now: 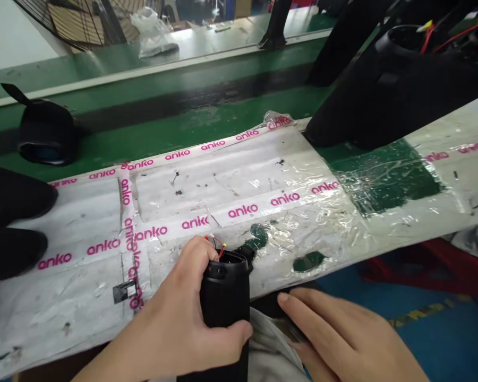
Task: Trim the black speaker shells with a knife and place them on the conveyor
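Observation:
My left hand (195, 313) is wrapped round a black cylindrical speaker housing (225, 297), held upright at the table's front edge. Its top end is open, and thin red and black wires (222, 250) with small connectors stick out beside my fingertips. To the right of the housing, just past the table edge, my right hand (342, 334) has its fingers bent and close together. Something dark (292, 323) shows under those fingers, mostly hidden, so its kind cannot be made out.
White sheeting taped with pink "anko" tape (242, 210) covers the green table (163, 116). A black speaker with a strap (47, 130) stands at the back left. Dark cylinders (16, 193) lie at the left edge. Larger black housings with wires (386, 90) stand at the right. A red stool (430, 265) is below.

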A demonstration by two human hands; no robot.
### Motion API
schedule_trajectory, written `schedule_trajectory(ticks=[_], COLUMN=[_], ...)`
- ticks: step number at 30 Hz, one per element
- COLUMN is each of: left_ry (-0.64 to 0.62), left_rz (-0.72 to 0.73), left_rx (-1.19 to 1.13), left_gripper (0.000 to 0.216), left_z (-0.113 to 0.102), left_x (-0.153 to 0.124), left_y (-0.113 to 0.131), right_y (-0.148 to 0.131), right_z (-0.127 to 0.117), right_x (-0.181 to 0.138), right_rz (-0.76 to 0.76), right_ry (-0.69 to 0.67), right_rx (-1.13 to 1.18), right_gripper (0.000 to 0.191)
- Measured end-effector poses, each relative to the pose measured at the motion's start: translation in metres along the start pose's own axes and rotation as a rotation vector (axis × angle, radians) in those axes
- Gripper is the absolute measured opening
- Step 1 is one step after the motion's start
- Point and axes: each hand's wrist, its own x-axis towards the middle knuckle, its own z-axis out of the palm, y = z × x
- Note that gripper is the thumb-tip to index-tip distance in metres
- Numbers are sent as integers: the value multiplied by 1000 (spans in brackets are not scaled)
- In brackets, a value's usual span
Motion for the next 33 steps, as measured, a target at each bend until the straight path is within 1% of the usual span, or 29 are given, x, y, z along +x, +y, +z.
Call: schedule_trajectory(ticks=[1,2,4,7,10,15,19,25,29,33], left_ry=[-2,-11,-39,-54,-60,-80,-77,-70,-60,-98], left_rz=[9,14,1,-28,-36,-89,-102,-165,-206,-142], left_rx=[9,7,-10,-42,-63,-68,-73,-32,-45,-46], left_gripper=[45,45,46,48,50,51,50,47,45,46], left_z=[1,2,3,2,1,2,2,1,1,-1], left_x=[1,2,3,4,5,4,6,8,8,7], left_y=[0,-1,-2,-3,-4,-4,-2,8,11,5], right_y=[5,9,14,15,14,16,16,16,17,17], right_z=[-3,-5,-6,-4,0,2,3,12,16,18], right_x=[12,23,40,51,54,54,55,51,50,46], right_rz=[-88,-138,-173,-197,-218,-217,-219,-192,-185,-185], right_ry=[10,21,8,-46,-74,-72,-73,-22,-17,-13], right_rx=[-107,-174,-238,-240,-221,-193,-205,-199,-187,-168], right_gripper=[29,31,36,39,37,33,33,34,35,39])
